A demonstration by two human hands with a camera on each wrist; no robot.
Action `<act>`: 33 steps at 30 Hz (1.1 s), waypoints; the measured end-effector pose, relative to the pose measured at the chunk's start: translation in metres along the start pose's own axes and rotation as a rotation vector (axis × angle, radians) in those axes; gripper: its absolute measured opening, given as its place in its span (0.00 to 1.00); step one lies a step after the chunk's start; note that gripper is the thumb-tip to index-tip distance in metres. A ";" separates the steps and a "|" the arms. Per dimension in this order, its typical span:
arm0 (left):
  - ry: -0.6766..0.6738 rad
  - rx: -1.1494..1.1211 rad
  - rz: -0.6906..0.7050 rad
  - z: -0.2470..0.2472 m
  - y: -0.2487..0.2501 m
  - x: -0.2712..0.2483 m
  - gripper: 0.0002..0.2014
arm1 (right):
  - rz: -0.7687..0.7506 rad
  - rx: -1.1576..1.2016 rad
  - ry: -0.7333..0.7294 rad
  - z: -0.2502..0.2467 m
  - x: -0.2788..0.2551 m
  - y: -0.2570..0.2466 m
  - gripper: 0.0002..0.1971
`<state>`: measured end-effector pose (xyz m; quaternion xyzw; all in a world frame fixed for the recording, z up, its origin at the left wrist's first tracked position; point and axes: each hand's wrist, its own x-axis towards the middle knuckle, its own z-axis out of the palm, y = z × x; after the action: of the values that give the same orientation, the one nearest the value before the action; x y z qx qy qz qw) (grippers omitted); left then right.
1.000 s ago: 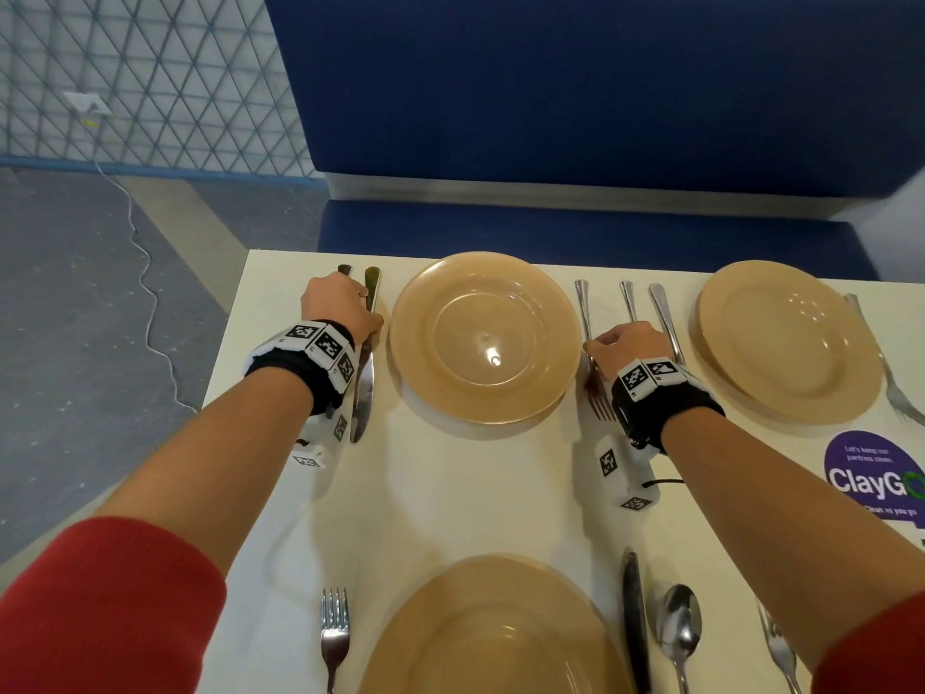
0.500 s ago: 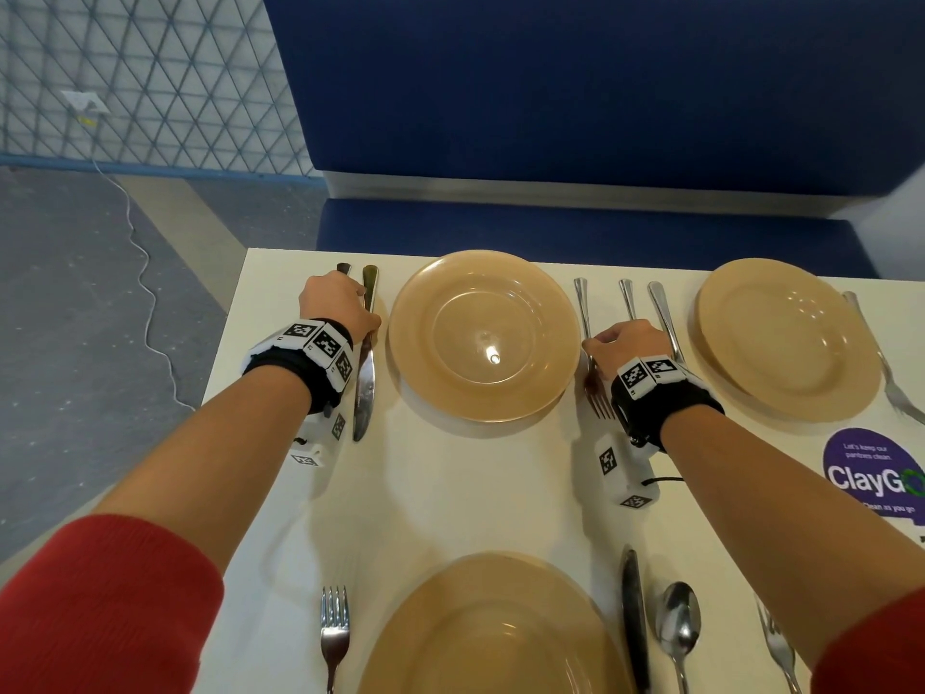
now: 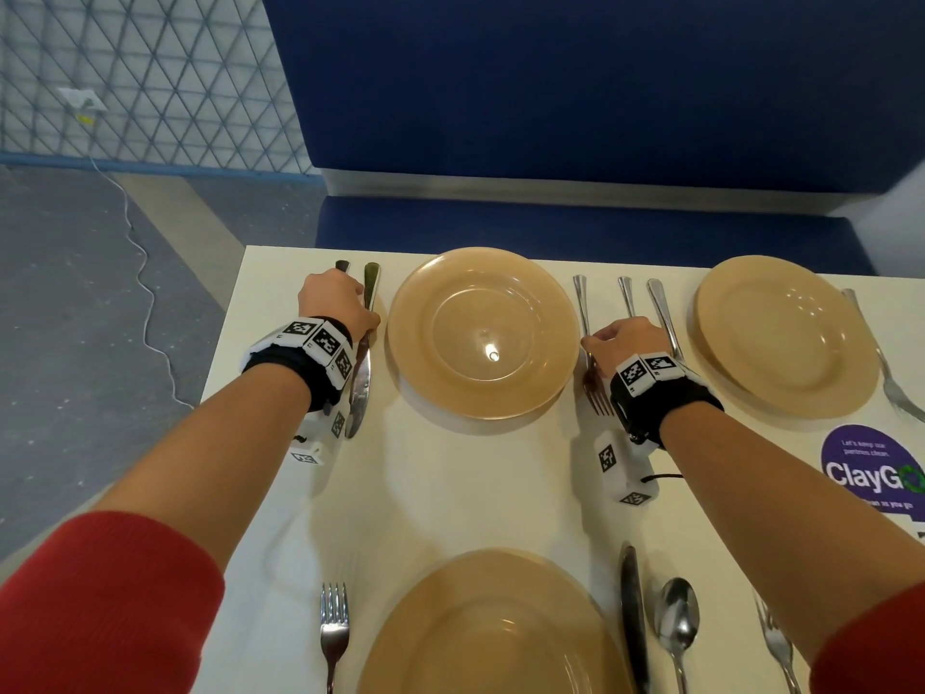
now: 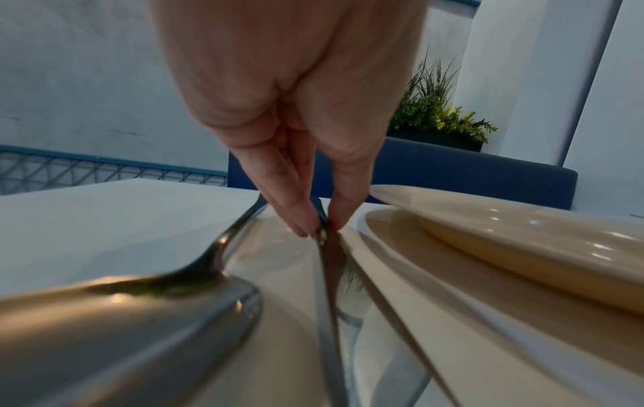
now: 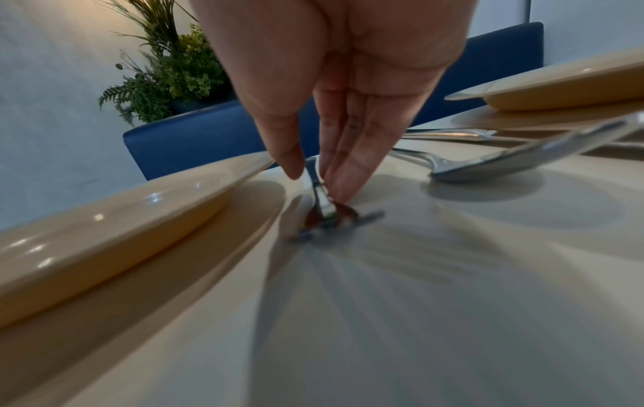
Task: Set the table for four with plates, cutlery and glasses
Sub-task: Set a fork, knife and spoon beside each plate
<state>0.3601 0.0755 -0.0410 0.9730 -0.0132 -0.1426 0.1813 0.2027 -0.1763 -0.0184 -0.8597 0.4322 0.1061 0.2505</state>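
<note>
My left hand (image 3: 334,302) (image 4: 322,228) pinches the handle of a table knife (image 3: 360,378) (image 4: 329,297) that lies on the table just left of the far left tan plate (image 3: 483,333) (image 4: 505,234). A spoon (image 3: 342,266) (image 4: 139,300) lies left of the knife, mostly hidden under the hand in the head view. My right hand (image 3: 620,340) (image 5: 311,179) pinches the handle of a fork (image 3: 595,393) (image 5: 325,209) lying right of the same plate (image 5: 104,220). No glasses are in view.
Right of the fork lie a spoon (image 3: 625,293) (image 5: 522,159) and a knife (image 3: 661,308), then a second far plate (image 3: 786,333) with a fork (image 3: 891,378). Near me: a plate (image 3: 490,628), fork (image 3: 334,628), knife (image 3: 631,618), spoon (image 3: 676,618). A blue bench (image 3: 550,222) runs behind the table.
</note>
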 end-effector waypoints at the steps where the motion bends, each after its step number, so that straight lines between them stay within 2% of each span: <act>1: -0.001 0.000 0.000 0.000 0.000 0.000 0.23 | 0.001 -0.001 -0.001 0.000 0.000 0.000 0.13; 25: 0.023 -0.021 0.020 -0.007 -0.001 -0.002 0.23 | -0.001 -0.009 -0.021 -0.002 -0.003 0.000 0.13; 28: 0.054 -0.079 0.017 -0.025 -0.006 0.007 0.14 | 0.000 -0.008 -0.014 -0.002 -0.002 0.001 0.13; 31: 0.080 -0.116 -0.028 -0.047 -0.019 0.018 0.23 | -0.004 -0.005 0.002 -0.003 -0.001 0.000 0.13; 33: 0.087 -0.095 -0.049 -0.054 -0.030 0.021 0.24 | -0.003 0.006 0.010 -0.003 -0.001 0.000 0.13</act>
<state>0.3945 0.1206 -0.0087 0.9686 0.0253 -0.1049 0.2241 0.2024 -0.1769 -0.0157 -0.8603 0.4322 0.1002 0.2512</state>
